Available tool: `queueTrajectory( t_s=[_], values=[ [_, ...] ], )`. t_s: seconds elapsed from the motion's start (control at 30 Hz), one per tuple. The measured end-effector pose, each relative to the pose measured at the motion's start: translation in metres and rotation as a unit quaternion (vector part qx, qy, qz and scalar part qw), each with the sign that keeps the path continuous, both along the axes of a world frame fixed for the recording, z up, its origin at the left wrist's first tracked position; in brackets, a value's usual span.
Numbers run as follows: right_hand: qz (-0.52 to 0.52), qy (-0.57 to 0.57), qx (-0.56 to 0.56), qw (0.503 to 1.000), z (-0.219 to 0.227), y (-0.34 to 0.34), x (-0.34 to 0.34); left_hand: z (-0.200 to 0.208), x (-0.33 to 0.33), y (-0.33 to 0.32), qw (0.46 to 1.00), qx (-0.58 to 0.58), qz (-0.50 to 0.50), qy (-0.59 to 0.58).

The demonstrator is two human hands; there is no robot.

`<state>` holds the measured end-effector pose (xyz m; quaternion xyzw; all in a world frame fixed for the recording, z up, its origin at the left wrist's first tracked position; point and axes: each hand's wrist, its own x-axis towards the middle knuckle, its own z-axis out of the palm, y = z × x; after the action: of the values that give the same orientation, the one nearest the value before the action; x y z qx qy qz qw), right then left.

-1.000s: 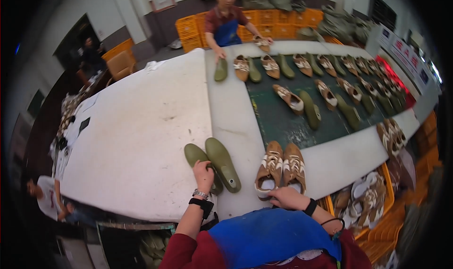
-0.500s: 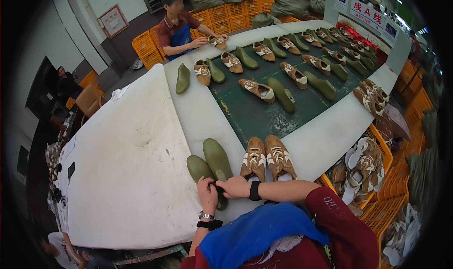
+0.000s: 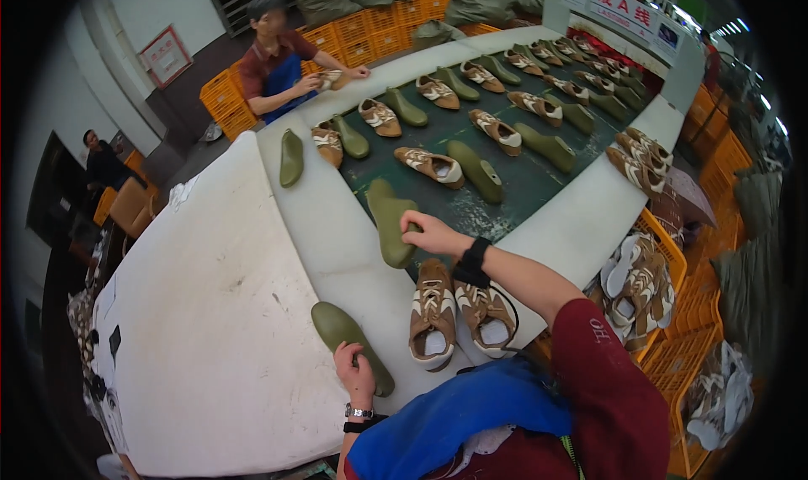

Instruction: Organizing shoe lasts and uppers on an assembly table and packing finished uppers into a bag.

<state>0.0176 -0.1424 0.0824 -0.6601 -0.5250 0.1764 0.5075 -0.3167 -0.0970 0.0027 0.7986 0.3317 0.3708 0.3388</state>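
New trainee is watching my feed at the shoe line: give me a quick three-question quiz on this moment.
1. True or false: the right hand grips a green shoe last at the dark belt's edge.
2. What does the left hand touch? A) a brown shoe B) a second green last C) an orange crate
3. How many brown and white shoes lie right in front of the person?

Key: 1 true; 2 B; 3 two.

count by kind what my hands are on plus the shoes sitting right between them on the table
green shoe lasts: 2 (one at the left hand, one in the right hand)
brown and white shoes: 2
total: 4
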Motion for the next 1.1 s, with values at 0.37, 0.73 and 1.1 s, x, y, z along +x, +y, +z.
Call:
queueTrajectory(
  t_s=[0.37,0.73,1.1],
  values=[
    [-0.011,-0.165,-0.401,0.901,-0.077,-0.016,0.062,-0.014,-0.003,0.007,0.996,-0.065,-0.022,0.051],
    [-0.726,-0.115,-0.311,0.603,-0.076,-0.411,0.040,-0.002,0.001,0.016,0.985,-0.055,-0.053,0.153],
    [-0.428,0.357,0.177,0.811,-0.014,-0.484,0.015,0.155,0.169,-0.131,0.907,0.216,-0.361,0.022]
  ],
)
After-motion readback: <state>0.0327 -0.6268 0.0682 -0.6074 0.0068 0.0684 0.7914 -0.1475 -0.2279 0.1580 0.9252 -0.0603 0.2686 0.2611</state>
